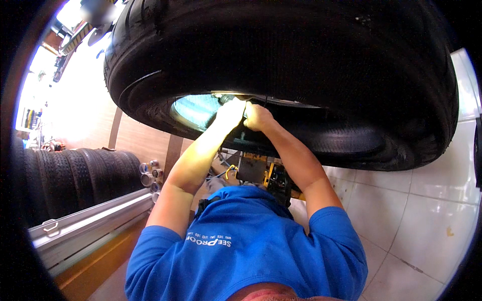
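Large black tyre (301, 60) held up overhead, filling the top of the view. Left hand (230, 111) and right hand (257, 117) side by side, both clenched on the tyre's inner edge. Row of upright tyres (75, 175) at left, white tiled floor (427, 200) at right.

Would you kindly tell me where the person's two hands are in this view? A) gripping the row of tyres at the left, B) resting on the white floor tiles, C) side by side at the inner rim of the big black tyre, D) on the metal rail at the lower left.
C: the left hand and the right hand sit close together at the inner edge of the large tyre, both arms stretched out to it.
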A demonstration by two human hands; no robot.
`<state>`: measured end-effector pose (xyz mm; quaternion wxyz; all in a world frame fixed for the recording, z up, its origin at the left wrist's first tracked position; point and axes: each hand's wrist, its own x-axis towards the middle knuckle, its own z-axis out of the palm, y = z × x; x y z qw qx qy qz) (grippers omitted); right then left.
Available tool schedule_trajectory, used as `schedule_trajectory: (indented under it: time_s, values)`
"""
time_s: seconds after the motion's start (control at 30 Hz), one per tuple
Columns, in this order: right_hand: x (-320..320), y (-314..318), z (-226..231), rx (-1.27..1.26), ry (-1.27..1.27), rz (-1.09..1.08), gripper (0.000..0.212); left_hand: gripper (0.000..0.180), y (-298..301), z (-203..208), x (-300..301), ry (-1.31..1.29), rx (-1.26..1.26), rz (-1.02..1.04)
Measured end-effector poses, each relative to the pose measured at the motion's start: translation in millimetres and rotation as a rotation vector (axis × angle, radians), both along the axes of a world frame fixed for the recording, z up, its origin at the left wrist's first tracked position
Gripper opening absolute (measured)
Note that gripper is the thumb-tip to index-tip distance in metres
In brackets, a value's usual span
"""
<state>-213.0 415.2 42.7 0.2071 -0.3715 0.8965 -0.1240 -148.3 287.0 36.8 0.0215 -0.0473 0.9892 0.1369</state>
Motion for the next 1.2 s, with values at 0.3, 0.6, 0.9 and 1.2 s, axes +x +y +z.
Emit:
schedule_trajectory:
  time_s: [0.3, 0.6, 0.9, 1.2]
  values:
    - [5, -3, -25, -0.062, 0.406, 0.096, 0.061, 0.024, -13, -74, -18, 0.364, -0.026, 0.057]
    - [6, 1, -24, -0.035, 0.368, 0.078, 0.055, 0.026, -9, -78, -20, 0.389, 0.017, 0.067]
    - [5, 0, -26, -0.145, 0.406, 0.071, 0.053, 0.028, -12, -82, -20, 0.414, 0.049, 0.098]
    - [2, 0, -42, -0.167, 0.423, 0.118, 0.054, 0.031, -15, -89, -25, 0.422, 0.056, 0.120]
